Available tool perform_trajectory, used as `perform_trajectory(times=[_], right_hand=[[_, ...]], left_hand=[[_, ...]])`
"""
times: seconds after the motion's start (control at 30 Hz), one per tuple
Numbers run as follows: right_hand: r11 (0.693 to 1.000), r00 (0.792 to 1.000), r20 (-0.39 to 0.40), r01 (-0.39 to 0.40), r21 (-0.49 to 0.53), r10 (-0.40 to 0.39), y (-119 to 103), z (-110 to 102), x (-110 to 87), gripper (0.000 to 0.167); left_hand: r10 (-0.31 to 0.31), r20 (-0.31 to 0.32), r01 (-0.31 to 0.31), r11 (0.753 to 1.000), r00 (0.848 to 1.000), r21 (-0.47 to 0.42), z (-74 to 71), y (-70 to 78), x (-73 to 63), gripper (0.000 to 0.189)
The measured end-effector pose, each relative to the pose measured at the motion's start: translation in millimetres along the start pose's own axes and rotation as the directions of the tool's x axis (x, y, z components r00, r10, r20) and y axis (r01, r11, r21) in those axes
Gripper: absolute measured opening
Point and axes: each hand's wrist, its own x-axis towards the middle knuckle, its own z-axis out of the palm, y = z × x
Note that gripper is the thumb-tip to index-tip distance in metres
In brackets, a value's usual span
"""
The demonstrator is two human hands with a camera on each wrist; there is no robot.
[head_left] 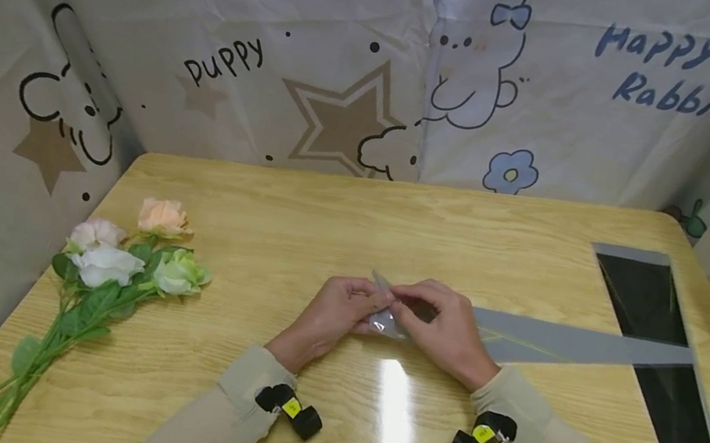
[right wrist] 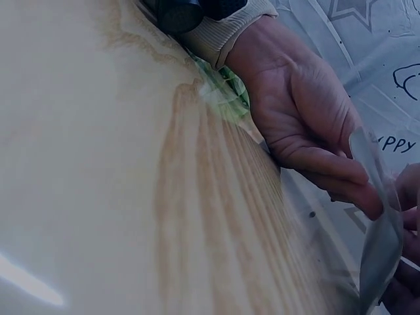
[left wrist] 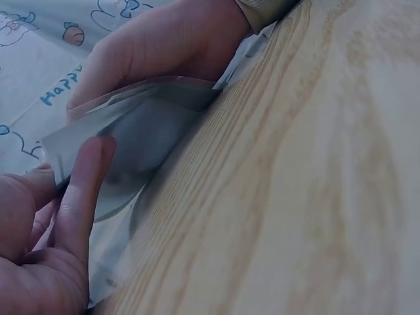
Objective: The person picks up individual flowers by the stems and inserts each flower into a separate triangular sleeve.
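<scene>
Right now, both hands meet at the wide end of the tapered grey plastic sleeve [head_left: 541, 337], over the wooden surface [head_left: 297, 227]. The left hand [head_left: 335, 313] has a narrow grip, pinching the sleeve's edge, and the right hand [head_left: 446, 329] pinches just beside it, equally tight. Away to the right, the slim end crosses a dark, grey-edged strip [head_left: 661, 303]. And over on the left lie pale roses [head_left: 108, 267], leafy stems angled toward the near side.

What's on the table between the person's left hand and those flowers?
Nothing but bare wooden tabletop lies between the left hand and the flowers; the head view shows it.
</scene>
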Motion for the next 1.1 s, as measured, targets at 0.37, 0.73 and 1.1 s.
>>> perform_trajectory(times=[0.37,0.73,1.1], right_hand=[[0.999,0.995,-0.094,-0.026,0.023,0.028,-0.1,1.8,0.5,0.015],[0.998,0.99,-0.14,0.033,0.057,-0.025,1.5,2.0,-1.6,0.014],[0.99,0.988,-0.074,0.137,0.036,-0.134,3.9,3.8,0.3,0.013]], left_hand=[[0.015,0.058,-0.012,0.998,0.998,-0.055,-0.9,0.0,-0.4,0.035],[0.012,0.081,-0.006,0.997,0.997,-0.072,-1.9,-1.9,-1.1,0.036],[0.015,0.132,-0.013,1.0,0.991,-0.016,-3.3,0.4,-2.7,0.042]])
